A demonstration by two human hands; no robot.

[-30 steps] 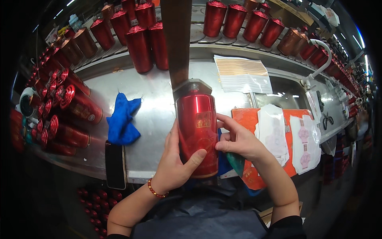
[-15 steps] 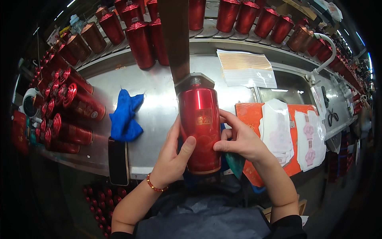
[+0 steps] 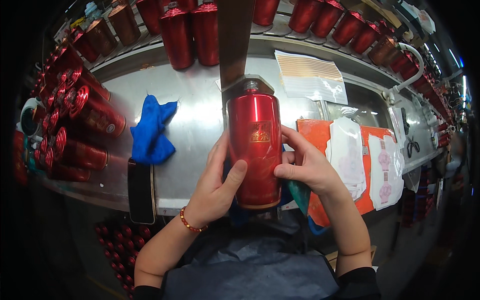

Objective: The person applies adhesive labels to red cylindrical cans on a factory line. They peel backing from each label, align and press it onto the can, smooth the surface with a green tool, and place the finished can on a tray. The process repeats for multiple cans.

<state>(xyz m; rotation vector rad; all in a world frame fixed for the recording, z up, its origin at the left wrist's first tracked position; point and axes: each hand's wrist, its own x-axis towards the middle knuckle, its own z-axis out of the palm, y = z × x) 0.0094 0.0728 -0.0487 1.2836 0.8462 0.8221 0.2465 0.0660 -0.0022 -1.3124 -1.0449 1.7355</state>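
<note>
A shiny red bottle [image 3: 254, 155] with gold characters on its front stands upright before me, between both hands. My left hand [image 3: 216, 187] wraps its left side, the thumb lying across the lower front. On the other side my right hand [image 3: 311, 167] presses its thumb to the bottle's right edge, with the fingers partly hidden behind it. Just behind the bottle's neck sits a grey angular plate [image 3: 262, 82] at the foot of a dark upright post [image 3: 234, 45]. Something green [image 3: 299, 195] hangs below my right hand.
A blue cloth [image 3: 152, 131] and a dark flat phone-like slab [image 3: 141, 192] lie left on the metal bench [image 3: 192, 115]. Red bottles [image 3: 97, 112] lie stacked beyond them. Cut white sheets [image 3: 346, 155] rest on an orange board [image 3: 320, 202] at right, near a sink [image 3: 365, 114], tap [image 3: 415, 67] and scissors [image 3: 412, 146].
My view has shifted a little, so the bench items sit lower-left or higher in the picture. The bottle remains held between both hands, in almost the same grip.
</note>
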